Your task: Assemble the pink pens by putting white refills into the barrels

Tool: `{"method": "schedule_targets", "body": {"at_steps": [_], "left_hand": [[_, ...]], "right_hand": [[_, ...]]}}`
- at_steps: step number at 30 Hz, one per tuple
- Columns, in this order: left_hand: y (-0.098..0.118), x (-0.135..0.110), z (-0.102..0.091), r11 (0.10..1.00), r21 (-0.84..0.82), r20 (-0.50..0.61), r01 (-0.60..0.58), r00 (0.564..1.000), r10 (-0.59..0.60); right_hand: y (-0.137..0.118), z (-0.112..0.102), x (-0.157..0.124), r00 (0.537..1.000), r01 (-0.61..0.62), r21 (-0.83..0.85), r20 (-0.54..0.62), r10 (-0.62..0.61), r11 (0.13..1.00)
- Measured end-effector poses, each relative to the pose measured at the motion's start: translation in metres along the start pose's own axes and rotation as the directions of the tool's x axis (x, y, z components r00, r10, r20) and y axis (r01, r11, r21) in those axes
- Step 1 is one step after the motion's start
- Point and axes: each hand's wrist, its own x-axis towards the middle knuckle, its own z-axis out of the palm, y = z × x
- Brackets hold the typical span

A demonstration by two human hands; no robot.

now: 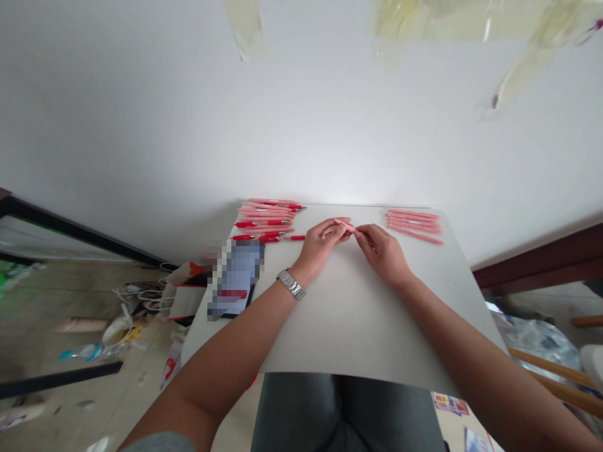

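Both of my hands meet over the far middle of a small white table. My left hand, with a metal watch on its wrist, is closed round one end of a pink pen. My right hand pinches the pen's other end with its fingertips. The pen lies roughly level between the two hands, just above the tabletop.
A heap of several pink and red pens lies at the table's far left. A tidier row of several pink pens lies at the far right. A blurred-out tablet rests on the left edge. Bags and clutter cover the floor to the left; a white wall stands behind.
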Motion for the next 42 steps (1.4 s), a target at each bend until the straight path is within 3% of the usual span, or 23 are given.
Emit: {"method": "schedule_targets", "body": {"at_steps": [12,22,28,42], "left_hand": [[-0.002,0.0,-0.001,1.0,0.013,-0.029,-0.006,1.0,0.006],[0.0,0.001,0.0,1.0,0.004,-0.05,-0.012,0.999,0.012],[-0.002,0.002,0.0,1.0,-0.01,-0.059,-0.02,0.998,0.019],[-0.002,0.001,-0.001,1.0,0.01,-0.054,-0.006,0.999,0.007]], "right_hand": [[0.002,0.002,-0.003,0.996,-0.086,0.024,-0.013,0.086,0.996],[-0.005,-0.005,0.001,0.999,0.031,-0.029,0.025,-0.03,0.999],[-0.001,-0.002,0.0,1.0,0.029,-0.047,-0.001,-0.029,0.998],[0.005,0.001,-0.004,0.997,-0.071,-0.036,0.014,0.072,0.997]]}}
